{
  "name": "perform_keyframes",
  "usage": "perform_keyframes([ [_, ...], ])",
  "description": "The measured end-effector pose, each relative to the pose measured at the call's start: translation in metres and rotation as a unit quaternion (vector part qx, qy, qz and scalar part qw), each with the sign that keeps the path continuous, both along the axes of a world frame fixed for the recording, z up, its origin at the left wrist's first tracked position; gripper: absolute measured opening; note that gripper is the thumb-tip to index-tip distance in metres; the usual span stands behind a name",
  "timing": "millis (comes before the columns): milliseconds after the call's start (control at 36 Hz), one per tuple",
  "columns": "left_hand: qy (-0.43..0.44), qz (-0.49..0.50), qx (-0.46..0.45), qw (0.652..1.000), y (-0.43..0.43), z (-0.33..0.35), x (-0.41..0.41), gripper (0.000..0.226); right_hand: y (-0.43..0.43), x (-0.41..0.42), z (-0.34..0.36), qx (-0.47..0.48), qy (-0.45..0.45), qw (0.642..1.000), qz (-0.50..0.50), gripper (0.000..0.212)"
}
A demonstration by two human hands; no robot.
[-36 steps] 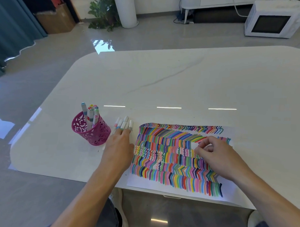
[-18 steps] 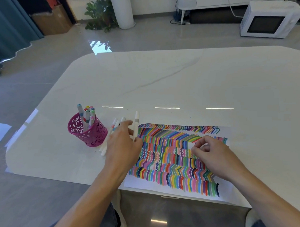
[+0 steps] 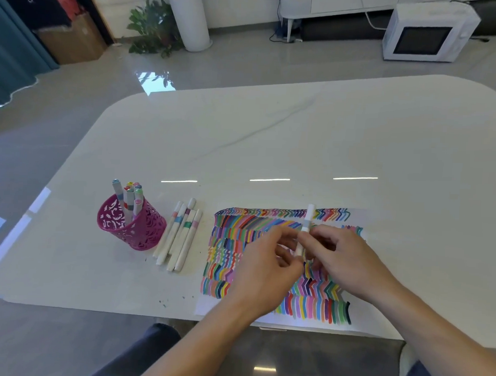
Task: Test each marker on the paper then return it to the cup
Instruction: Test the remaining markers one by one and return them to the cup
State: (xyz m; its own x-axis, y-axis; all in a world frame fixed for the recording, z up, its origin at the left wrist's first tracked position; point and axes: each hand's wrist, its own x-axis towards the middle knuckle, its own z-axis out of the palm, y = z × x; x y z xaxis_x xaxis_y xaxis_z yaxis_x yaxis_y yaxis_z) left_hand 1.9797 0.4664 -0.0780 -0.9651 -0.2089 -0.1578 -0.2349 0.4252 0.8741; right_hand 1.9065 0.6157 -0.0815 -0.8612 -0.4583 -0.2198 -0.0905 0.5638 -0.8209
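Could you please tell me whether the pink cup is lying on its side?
No, the pink cup stands upright on the table with several markers standing in it.

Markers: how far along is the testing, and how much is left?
Done: the paper is nearly filled with coloured strokes, and several markers stand in the pink cup. In hand: the left hand and right hand both pinch one white marker over the paper; whether its cap is off is unclear. Left: the loose markers lying between cup and paper, apparently untested.
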Motion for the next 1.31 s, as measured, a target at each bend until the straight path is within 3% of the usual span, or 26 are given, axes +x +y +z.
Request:
perform_keyframes([
  [333,0.012,-0.009,0.011,1.0,0.022,0.001,-0.017,0.034,0.027,-0.007,0.0,0.017,0.031,0.999,-0.039,0.026],
  [528,0.09,-0.074,-0.131,0.984,0.023,-0.002,-0.021,0.054,0.051,-0.004,0.001,0.076,0.076,0.994,0.024,0.018],
  [694,0.118,-0.189,-0.241,0.945,0.026,-0.008,-0.023,0.031,0.068,-0.002,-0.003,0.12,0.154,0.976,0.094,0.024],
  [833,0.125,-0.213,-0.281,0.927,0.03,-0.016,-0.026,0.027,0.074,0.001,0.002,0.182,0.187,0.957,0.128,0.024],
  [1000,0.101,-0.226,-0.296,0.923,0.034,-0.018,-0.025,0.025,0.074,0.004,0.005,0.222,0.189,0.946,0.139,0.016],
  [1306,0.11,-0.224,-0.275,0.928,0.031,-0.021,-0.02,0.02,0.073,0.006,0.006,0.25,0.166,0.938,0.173,0.03],
])
